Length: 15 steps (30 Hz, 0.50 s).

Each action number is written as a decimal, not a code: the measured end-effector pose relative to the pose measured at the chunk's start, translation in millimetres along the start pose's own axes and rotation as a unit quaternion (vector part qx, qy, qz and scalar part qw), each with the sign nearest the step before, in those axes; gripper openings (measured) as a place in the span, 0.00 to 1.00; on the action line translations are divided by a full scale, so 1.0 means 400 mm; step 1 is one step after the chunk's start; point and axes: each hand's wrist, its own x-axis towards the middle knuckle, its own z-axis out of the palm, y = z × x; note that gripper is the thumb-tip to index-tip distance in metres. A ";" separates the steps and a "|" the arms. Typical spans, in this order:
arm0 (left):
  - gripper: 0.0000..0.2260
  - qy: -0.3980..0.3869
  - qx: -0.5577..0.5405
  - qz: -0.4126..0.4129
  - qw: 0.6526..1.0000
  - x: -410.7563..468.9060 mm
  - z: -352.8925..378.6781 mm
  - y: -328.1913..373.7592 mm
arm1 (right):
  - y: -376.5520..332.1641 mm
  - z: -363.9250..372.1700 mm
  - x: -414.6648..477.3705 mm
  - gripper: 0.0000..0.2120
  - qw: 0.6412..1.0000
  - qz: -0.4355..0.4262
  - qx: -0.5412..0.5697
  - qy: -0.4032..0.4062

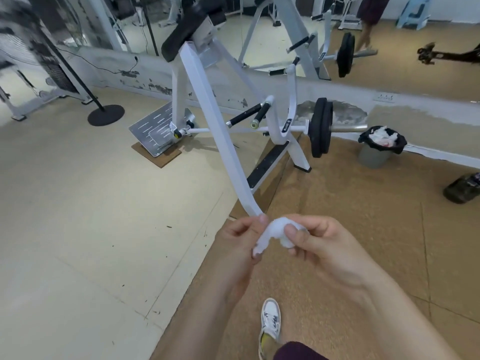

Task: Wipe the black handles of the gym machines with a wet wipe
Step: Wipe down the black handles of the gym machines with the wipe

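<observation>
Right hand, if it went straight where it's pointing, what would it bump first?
Probably the left hand, just across the wet wipe that the right hand also pinches; depth is hard to judge.

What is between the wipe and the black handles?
In the head view, brown mat and the machine's black base rail lie between the wipe and the handles. The white slanted beam runs just left of that stretch.

A black label [286, 125] on the white machine [205, 105] bears white lettering, too blurred to read.
</observation>
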 end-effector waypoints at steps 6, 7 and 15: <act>0.10 -0.031 0.030 0.030 0.999 0.288 0.034 0.084 | -0.086 -0.060 0.332 0.13 0.997 -0.033 0.063 0.031; 0.12 -0.032 0.025 0.025 0.999 0.330 0.035 0.100 | -0.099 -0.066 0.379 0.12 0.997 -0.029 0.059 0.044; 0.11 -0.010 0.171 0.056 0.984 0.720 -0.001 0.225 | -0.122 -0.136 0.775 0.07 0.985 0.015 0.038 0.166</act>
